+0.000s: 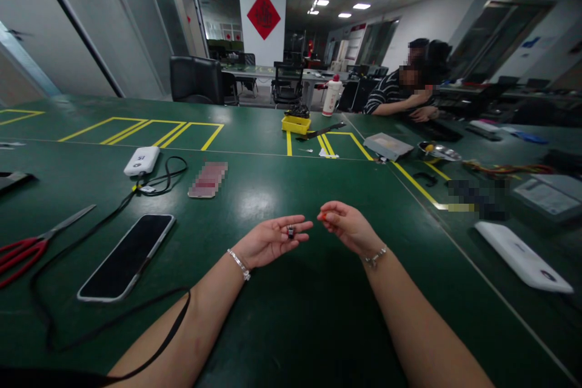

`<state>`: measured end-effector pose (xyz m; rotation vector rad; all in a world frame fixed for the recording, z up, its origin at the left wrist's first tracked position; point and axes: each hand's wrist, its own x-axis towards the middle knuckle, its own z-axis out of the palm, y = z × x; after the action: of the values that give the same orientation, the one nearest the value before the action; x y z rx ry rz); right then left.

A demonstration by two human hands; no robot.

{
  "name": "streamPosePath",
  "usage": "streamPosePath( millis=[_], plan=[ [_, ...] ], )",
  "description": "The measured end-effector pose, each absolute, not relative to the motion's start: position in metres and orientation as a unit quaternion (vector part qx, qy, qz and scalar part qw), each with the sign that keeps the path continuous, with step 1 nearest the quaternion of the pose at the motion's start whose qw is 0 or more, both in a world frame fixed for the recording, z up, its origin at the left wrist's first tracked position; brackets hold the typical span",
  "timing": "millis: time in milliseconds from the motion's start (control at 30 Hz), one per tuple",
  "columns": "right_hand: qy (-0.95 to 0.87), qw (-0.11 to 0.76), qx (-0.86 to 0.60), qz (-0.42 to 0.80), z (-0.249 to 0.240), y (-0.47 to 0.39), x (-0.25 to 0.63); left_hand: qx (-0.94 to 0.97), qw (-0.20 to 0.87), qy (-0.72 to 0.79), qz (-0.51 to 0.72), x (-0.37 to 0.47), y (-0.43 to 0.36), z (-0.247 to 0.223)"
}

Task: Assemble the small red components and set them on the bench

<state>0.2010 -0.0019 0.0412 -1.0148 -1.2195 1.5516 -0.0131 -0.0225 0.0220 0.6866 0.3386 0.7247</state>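
Orange-red, a tiny piece sits pinched between thumb and fingers of the right hand. Near it, the left hand is turned palm up over the green table, fingers extended and unclosed, a small black part resting on them. The step in hand looks like handling both small parts at once; the next move seems to call for a steady left hand and a light, precise pinch.
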Motion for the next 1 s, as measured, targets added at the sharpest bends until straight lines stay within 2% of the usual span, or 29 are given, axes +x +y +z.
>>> streamPosePath(
  millis=[133, 533, 1000],
  plan=[
    [-0.464, 0.474, -0.351, 0.661, 0.038, -0.007, 0.190, 0.323, 0.865, 0.160, 0.348, -0.013, -0.023, 0.023],
    [-0.409, 0.492, -0.297, 0.709, 0.022, 0.000, 0.190, 0.314, 0.843, 0.194, 0.391, -0.011, -0.018, 0.015],
    [-0.417, 0.441, -0.289, 0.740, 0.019, 0.000, 0.184, 0.464, 0.607, 0.406, 0.502, 0.003, -0.015, 0.010]
  ],
)
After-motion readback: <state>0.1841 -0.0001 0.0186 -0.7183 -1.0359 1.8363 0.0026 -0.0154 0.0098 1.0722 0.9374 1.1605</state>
